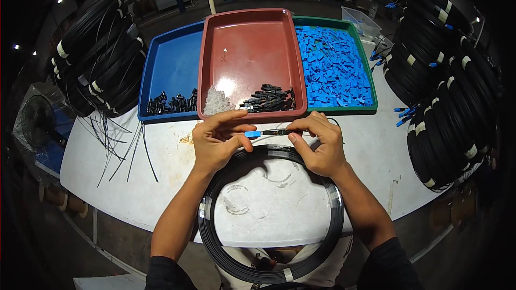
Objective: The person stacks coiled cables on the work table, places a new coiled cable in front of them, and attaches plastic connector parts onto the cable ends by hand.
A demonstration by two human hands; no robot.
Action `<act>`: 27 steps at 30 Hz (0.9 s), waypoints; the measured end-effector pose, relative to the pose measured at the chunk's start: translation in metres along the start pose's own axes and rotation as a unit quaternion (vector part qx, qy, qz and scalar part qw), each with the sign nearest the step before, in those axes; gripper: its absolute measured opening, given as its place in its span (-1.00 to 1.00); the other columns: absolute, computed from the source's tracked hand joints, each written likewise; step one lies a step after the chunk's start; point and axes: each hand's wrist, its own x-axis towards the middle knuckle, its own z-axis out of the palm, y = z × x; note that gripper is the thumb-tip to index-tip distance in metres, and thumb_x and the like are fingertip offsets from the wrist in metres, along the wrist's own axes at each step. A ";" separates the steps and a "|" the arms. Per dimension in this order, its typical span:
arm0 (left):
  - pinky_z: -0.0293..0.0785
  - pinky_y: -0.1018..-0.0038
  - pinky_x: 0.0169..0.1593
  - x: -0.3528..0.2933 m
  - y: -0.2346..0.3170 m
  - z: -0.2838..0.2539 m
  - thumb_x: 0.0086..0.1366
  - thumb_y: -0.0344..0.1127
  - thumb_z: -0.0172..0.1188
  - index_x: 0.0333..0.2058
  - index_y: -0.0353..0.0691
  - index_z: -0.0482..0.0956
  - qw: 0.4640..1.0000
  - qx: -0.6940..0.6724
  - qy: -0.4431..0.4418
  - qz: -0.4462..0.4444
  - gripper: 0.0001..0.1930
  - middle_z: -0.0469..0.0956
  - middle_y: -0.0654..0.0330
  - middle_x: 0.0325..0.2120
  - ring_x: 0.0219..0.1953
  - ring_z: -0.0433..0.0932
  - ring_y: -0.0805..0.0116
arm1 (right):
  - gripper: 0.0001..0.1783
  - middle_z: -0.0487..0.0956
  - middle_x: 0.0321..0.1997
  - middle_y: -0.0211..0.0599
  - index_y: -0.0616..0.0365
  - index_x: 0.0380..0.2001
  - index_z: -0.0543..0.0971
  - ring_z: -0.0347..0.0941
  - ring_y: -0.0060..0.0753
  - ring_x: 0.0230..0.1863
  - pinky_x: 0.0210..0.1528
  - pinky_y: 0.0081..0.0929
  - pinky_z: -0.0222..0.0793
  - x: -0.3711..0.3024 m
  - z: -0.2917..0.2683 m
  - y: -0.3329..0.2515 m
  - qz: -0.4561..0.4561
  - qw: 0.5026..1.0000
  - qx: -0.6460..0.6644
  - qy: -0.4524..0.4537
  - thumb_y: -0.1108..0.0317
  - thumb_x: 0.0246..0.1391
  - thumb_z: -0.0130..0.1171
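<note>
My left hand (215, 142) is closed, its thumb and fingertips around a small blue connector housing (252, 134). In line with that housing lies a slim black fiber-optic connector (277, 132), which my right hand (323, 142) pinches at its cable end. The two pieces meet end to end; how far one sits inside the other I cannot tell. A thin cable loops from behind my right hand. Below both hands, a coil of black cable (337, 220) rests partly on the table and partly over my lap.
A red tray (247, 37) holds clear pieces (216, 101) and black connectors (269, 99). Beside it stand a blue tray (174, 64) with black parts and a green tray (371, 94) full of blue housings. Cable coils pile up left (102, 59) and right (451, 118) on the white table (376, 182).
</note>
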 end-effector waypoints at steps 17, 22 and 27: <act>0.72 0.44 -0.10 0.001 0.005 0.001 0.04 -0.54 0.54 -0.08 -0.47 0.65 0.981 0.156 -0.094 0.069 -0.56 0.74 0.00 -0.33 -0.22 0.76 0.24 | -0.88 0.64 -0.41 -0.22 0.22 -0.35 0.64 0.53 -0.17 -0.39 -0.26 -0.26 0.39 -0.002 0.003 -0.004 -0.008 0.997 -0.005 -0.071 0.52 0.00 0.36; 0.71 0.52 -0.19 0.001 0.010 0.009 0.03 -0.46 0.57 -0.16 -0.39 0.72 0.981 0.170 -0.076 0.061 -0.63 0.76 0.04 -0.31 -0.29 0.77 0.34 | -0.86 0.65 -0.40 -0.20 0.22 -0.34 0.63 0.57 -0.13 -0.40 -0.29 -0.24 0.43 -0.005 0.006 -0.004 0.016 0.996 0.011 -0.083 0.50 0.00 0.38; 0.71 0.50 -0.17 0.002 0.008 0.008 0.04 -0.47 0.56 -0.16 -0.38 0.73 0.978 0.186 -0.069 0.063 -0.65 0.76 0.03 -0.30 -0.28 0.77 0.33 | -0.83 0.60 -0.47 -0.21 0.21 -0.36 0.61 0.51 -0.11 -0.46 -0.34 -0.27 0.39 -0.008 0.011 -0.002 -0.053 0.995 -0.007 -0.085 0.45 -0.02 0.40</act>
